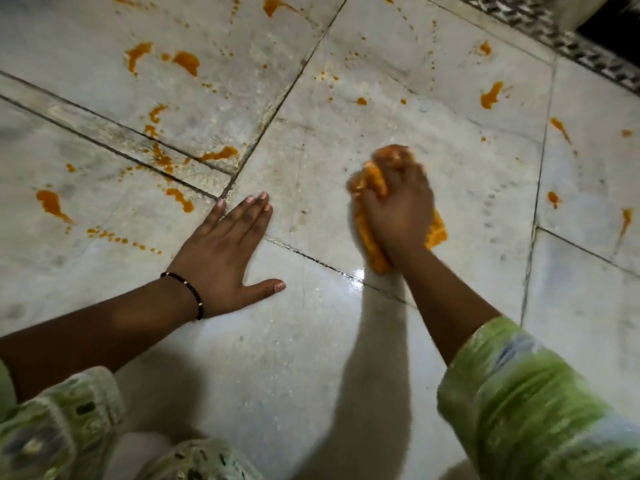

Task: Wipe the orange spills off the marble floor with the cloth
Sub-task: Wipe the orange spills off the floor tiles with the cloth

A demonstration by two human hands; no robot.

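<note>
My right hand (398,209) grips a bunched, orange-stained cloth (372,251) and holds it down on the marble floor (311,341) at centre right; the hand is motion-blurred. My left hand (225,254) lies flat on the floor to its left, fingers straight, a dark bead bracelet on the wrist. Orange spills (187,62) dot the slabs above and to the left, with more spills (491,95) to the right. The floor just around and below the cloth looks wet and shiny.
Dark grout lines (277,105) cross the floor between slabs. A patterned metal strip (561,39) and a dark opening run along the top right. My green patterned sleeves and clothing (536,410) fill the bottom corners.
</note>
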